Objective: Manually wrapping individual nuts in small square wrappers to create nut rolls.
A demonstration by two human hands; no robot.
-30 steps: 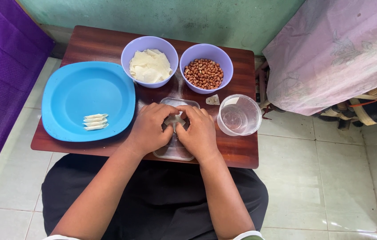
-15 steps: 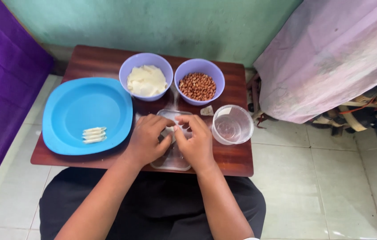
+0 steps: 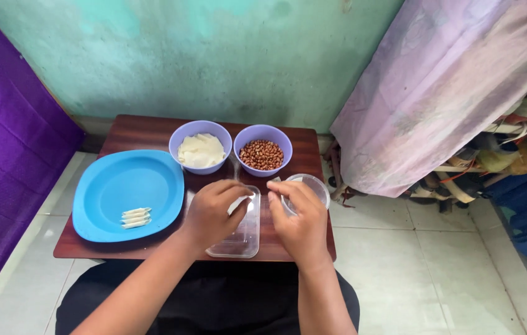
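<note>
Progress looks slight: left of the clear rectangular tray, three rolled white wraps lie on the blue plate, while the left hand pinches what may be a wrapper above it and the right hand, fingers curled together, hovers just right, bowls of wrappers and peanuts beyond it still full.

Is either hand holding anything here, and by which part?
The left hand pinches a small white wrapper piece at its edge, over the clear tray. Whether the right hand holds anything cannot be told.
</note>
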